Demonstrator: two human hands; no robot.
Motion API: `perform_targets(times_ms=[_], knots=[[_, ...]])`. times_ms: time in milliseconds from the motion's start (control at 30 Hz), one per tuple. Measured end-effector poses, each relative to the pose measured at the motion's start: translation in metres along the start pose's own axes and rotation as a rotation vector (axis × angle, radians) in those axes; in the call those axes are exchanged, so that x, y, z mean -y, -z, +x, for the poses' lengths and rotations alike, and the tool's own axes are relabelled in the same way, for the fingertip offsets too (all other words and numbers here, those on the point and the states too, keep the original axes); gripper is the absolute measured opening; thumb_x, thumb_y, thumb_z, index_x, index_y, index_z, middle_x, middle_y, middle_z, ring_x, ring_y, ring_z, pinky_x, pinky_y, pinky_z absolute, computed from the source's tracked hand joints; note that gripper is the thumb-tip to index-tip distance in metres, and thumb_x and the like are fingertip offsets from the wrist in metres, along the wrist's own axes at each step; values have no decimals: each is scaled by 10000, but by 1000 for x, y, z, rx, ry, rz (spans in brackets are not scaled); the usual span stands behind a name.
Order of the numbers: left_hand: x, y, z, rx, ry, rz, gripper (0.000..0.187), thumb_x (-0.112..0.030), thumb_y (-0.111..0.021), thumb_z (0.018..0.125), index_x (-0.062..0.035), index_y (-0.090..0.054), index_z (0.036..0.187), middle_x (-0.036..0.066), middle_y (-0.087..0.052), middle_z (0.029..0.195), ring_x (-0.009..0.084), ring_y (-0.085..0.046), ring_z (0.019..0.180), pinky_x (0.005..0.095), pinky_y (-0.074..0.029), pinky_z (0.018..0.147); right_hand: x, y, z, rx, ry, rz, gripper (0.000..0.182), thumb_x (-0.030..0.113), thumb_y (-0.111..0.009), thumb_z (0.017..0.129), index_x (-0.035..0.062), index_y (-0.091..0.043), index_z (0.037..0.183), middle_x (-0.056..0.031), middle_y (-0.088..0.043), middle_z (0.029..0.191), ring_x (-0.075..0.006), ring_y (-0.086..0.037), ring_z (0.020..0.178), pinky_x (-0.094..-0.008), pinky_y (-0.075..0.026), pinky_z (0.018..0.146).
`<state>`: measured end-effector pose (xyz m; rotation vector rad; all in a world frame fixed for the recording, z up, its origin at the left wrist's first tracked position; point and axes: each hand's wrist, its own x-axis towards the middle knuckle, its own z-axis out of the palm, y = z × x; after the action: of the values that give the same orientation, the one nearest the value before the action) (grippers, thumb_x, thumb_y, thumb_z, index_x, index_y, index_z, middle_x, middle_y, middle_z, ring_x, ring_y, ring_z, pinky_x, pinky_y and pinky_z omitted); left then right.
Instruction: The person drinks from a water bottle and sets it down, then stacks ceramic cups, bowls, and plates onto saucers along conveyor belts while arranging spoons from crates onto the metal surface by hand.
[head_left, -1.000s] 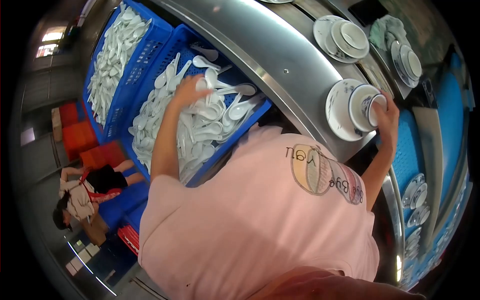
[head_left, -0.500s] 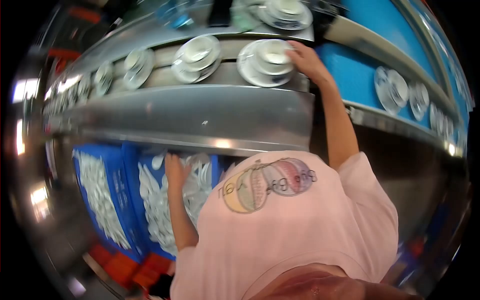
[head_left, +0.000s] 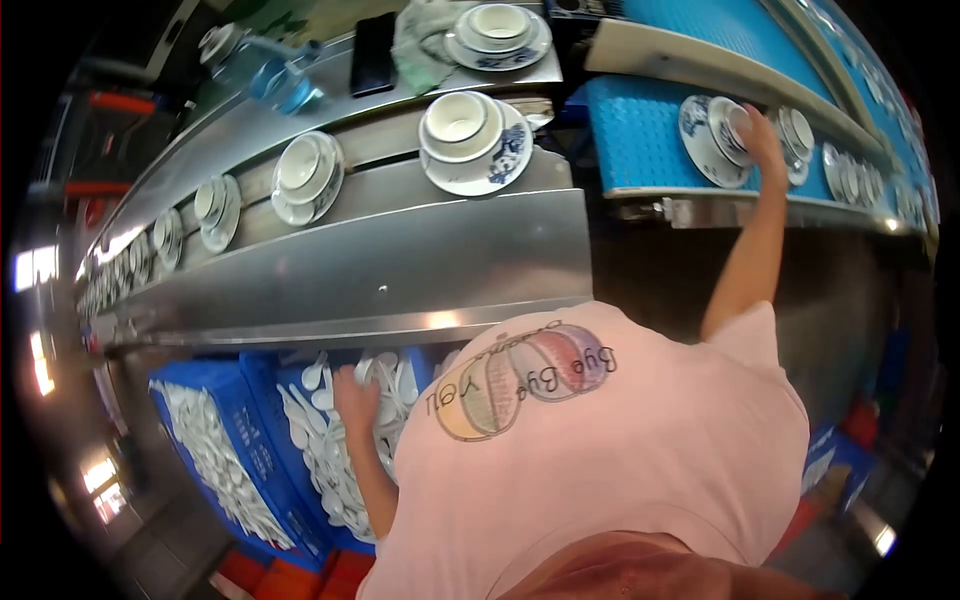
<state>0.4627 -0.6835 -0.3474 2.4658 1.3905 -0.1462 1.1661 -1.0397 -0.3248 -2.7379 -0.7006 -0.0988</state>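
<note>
My right hand (head_left: 762,140) is at the right, over the blue belt, with its fingers closed on the small cup of a dish set (head_left: 712,150). That set is a cup and bowl stacked on a blue-patterned saucer. My left hand (head_left: 356,398) reaches down among white spoons (head_left: 325,455) in a blue crate (head_left: 268,405); its fingers look curled, and what they hold is hidden. Another dish set (head_left: 475,145) rests at the near end of the steel track, with more sets (head_left: 307,178) in a row to the left.
A second blue crate (head_left: 232,440) of spoons stands at the left. On the steel ledge are a clear blue jug (head_left: 275,80), a black phone (head_left: 373,55), a cloth (head_left: 425,45) and a dish set (head_left: 498,38). A dark gap separates track and blue belt (head_left: 640,130), which carries further sets.
My right hand has moved right from the track's end to the blue belt with a dish set. The remaining track sets appear shifted in view. My left hand stays among the spoons.
</note>
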Motion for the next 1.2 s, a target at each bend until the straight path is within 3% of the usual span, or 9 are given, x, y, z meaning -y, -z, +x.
perform_targets(times_ms=[133,233,367,533,633,733,867,933,1200], knots=[[-19,2,-2,71,130,18,437,-195,-691,651,5,-508,994,205,-571,919,378,-546,877,428,-434,754,32,16,-24,101,-34,196,505,82,-548,661,20,-511,1161,-197,-587,1065,-349,-544,1029,-361,-416,875],[-8,-11,-5,-15,-24,14,406,-196,-685,654,8,-551,979,208,-592,965,370,-571,873,419,-450,755,56,9,-32,227,-117,365,443,84,-560,675,19,-553,1113,-148,-613,986,-253,-589,917,-324,-442,812],[-12,1,-5,81,170,-122,288,-156,-631,679,11,-589,909,210,-616,857,354,-595,812,390,-461,735,117,-2,-46,285,-153,750,417,75,-538,670,1,-564,1079,-102,-615,944,-174,-574,869,-284,-445,787],[-4,17,-18,-165,381,-471,278,-130,-603,735,48,-576,947,159,-619,836,240,-584,741,332,-450,697,186,-29,-43,345,60,837,417,54,-506,666,-28,-550,1073,-125,-614,946,-189,-572,882,-285,-435,810],[-19,29,-18,-338,422,-836,283,-124,-572,804,83,-565,996,95,-609,915,162,-564,782,294,-446,701,208,-56,-38,379,147,749,419,51,-487,679,-20,-543,1088,-181,-611,1006,-274,-581,948,-325,-430,844],[-58,55,3,-376,353,-776,292,-121,-600,800,59,-554,1025,114,-616,902,175,-583,791,286,-450,699,233,-69,-42,424,209,716,404,146,-519,747,-16,-535,1116,-185,-595,1052,-282,-565,983,-328,-416,867],[-133,85,68,-358,-344,-34,338,-35,-608,712,-47,-560,1047,131,-563,884,292,-543,818,376,-434,722,255,-67,-45,493,265,588,432,269,-562,806,2,-537,1145,-198,-561,1130,-310,-534,1048,-351,-399,899],[-166,87,106,-326,-497,90,369,-21,-602,663,-66,-558,1026,108,-534,885,299,-500,836,404,-406,723,259,-66,-46,390,334,533,430,310,-569,801,3,-565,1103,-195,-572,1105,-332,-525,1047,-365,-396,906],[-225,48,178,-451,-669,78,331,15,-570,674,-68,-558,994,90,-529,876,277,-504,840,392,-394,727,120,-24,6,-124,246,385,298,175,-634,773,50,-609,1043,-124,-606,1015,-265,-567,953,-355,-429,856]])
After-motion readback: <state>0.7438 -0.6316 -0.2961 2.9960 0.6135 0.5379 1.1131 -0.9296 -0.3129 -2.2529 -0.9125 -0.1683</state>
